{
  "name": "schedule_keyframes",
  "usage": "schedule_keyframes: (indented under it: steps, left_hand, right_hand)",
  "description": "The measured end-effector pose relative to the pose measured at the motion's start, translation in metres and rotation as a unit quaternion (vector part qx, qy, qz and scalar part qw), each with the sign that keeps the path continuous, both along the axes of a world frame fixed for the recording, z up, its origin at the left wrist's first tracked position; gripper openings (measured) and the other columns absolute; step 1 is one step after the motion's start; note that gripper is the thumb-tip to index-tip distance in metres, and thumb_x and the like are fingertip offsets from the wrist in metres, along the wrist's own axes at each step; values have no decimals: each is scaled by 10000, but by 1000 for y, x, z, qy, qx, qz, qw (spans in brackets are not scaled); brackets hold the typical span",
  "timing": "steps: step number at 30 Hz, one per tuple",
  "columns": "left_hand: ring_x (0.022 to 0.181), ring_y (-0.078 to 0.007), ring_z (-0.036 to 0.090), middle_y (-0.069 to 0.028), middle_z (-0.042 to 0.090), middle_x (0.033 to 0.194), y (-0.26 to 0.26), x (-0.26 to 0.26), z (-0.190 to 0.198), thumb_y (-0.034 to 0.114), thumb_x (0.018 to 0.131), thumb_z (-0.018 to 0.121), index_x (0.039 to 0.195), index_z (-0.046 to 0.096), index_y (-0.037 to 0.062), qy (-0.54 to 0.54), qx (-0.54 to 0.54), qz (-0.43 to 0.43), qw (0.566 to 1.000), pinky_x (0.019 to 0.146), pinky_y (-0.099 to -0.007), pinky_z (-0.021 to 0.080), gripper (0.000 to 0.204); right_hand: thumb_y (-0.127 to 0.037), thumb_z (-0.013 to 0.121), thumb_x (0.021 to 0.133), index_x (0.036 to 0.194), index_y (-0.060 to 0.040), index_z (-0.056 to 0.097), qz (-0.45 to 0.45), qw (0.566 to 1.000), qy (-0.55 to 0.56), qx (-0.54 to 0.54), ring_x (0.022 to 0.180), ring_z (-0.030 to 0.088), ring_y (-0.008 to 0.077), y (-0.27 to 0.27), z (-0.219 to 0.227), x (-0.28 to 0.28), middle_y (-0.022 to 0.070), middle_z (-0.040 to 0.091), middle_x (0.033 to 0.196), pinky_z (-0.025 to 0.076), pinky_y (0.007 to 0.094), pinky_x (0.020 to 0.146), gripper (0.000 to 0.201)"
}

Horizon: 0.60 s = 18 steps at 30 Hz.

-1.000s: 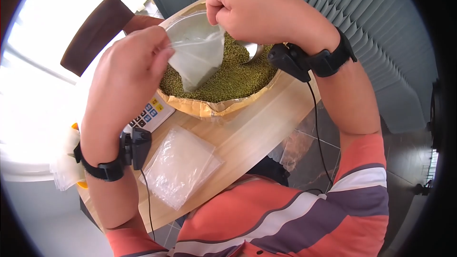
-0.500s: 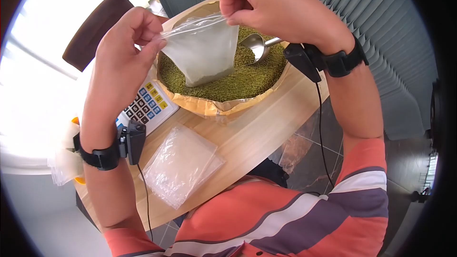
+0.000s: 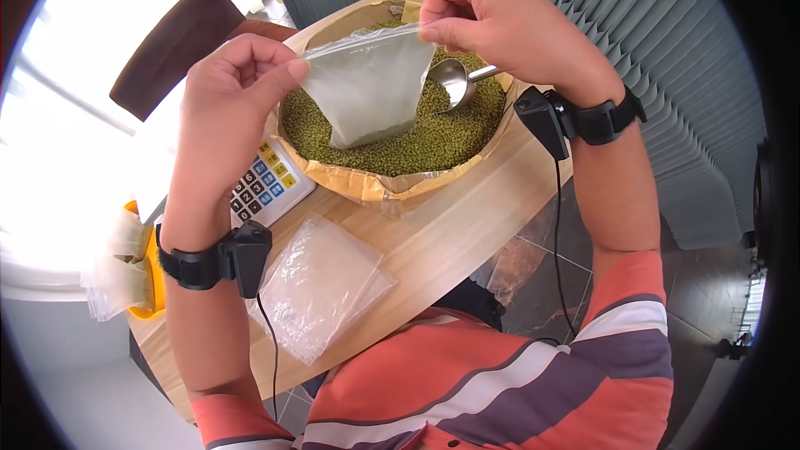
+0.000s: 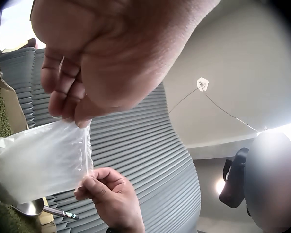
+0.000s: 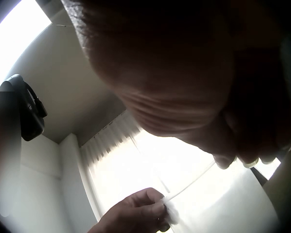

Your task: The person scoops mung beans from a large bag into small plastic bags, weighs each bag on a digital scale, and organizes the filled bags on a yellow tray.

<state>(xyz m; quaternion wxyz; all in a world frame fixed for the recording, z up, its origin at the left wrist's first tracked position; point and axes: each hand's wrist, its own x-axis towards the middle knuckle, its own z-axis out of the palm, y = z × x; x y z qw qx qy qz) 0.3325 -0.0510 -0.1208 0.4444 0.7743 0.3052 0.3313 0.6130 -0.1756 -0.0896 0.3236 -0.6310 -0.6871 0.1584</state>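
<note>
A clear zip-top plastic bag (image 3: pixel 371 87) hangs between both hands, its top edge drawn taut. My left hand (image 3: pixel 229 92) pinches one top corner between thumb and fingers. At the opposite corner, my right hand (image 3: pixel 521 29) pinches the zip edge. Behind and below the bag, small green mung beans (image 3: pixel 433 154) fill a large sack with a folded brown paper rim (image 3: pixel 367 187). The bag's lower edge overlaps the beans in the head view, and green shows through there. In the left wrist view the bag (image 4: pixel 43 160) looks flat and cloudy.
A metal scoop (image 3: pixel 452 82) lies in the beans, by the right hand. Left of the sack is a device with a number keypad (image 3: pixel 271 183). A stack of clear plastic bags (image 3: pixel 317 283) lies on the wooden table (image 3: pixel 417 242). A yellow container (image 3: pixel 150 283) stands far left.
The hands have moved apart and rightward, stretching the bag's top edge from slack and tilted to nearly straight. More of the scoop and keypad now shows.
</note>
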Motion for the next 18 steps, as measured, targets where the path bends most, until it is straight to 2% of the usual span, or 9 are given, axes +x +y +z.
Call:
schedule_keyframes:
  steps: [2,5,9,11,14,15,17,18]
  left_hand:
    - [813,-47,640,18,736,893,1,-1,2,85,994,804,1051,763,10,15,76,16,997,765,-220,510,102]
    - [829,-60,643,9,733,886,3,1,-2,107,983,809,1062,766,10,33,136,31,990,777,-233,519,132]
    - [844,-68,649,-1,736,888,3,3,-7,143,979,815,1060,769,4,60,95,14,994,780,-241,526,168]
    - [835,-69,652,0,741,894,-3,10,-8,158,978,820,1057,765,0,53,89,1,995,777,-246,531,185]
    - [820,-73,656,-4,739,885,-5,17,-3,159,982,819,1062,762,-3,50,70,-23,996,767,-248,531,190]
    - [820,-73,656,-4,739,885,-4,16,-1,159,982,819,1062,762,-3,49,70,-22,996,767,-248,531,190]
    - [868,-43,650,20,739,929,-2,14,1,152,1049,772,1068,720,7,90,94,-21,991,789,-229,511,154]
    - [868,-43,650,20,739,929,0,11,2,152,1049,772,1068,720,7,90,94,-21,991,789,-229,511,154]
  right_hand:
    - [-126,751,1023,946,9,706,26,999,-2,23,699,576,65,-3,3,-1,-9,658,779,489,267,616,162]
    - [-124,751,1026,943,7,702,40,998,-25,52,708,573,61,-1,-2,-4,-12,651,779,488,271,627,162]
    - [-129,755,1024,946,10,702,37,999,-35,10,705,569,59,1,-9,-4,-11,653,783,481,266,621,168]
    - [-112,745,964,943,23,719,21,1000,21,-5,668,592,126,2,-10,-10,54,643,728,512,339,625,139]
    - [-110,736,966,973,21,729,41,999,21,21,667,609,145,6,-14,-14,60,662,740,524,335,633,131]
    - [-110,736,966,973,21,729,42,999,20,21,667,609,145,6,-12,-13,60,662,740,524,335,633,131]
    - [-126,751,1021,961,16,704,24,999,-20,-19,728,579,65,4,-6,-11,-20,660,803,484,266,628,162]
    - [-126,751,1021,961,16,704,25,999,-20,-19,728,579,65,2,-5,-9,-20,660,803,484,266,628,162]
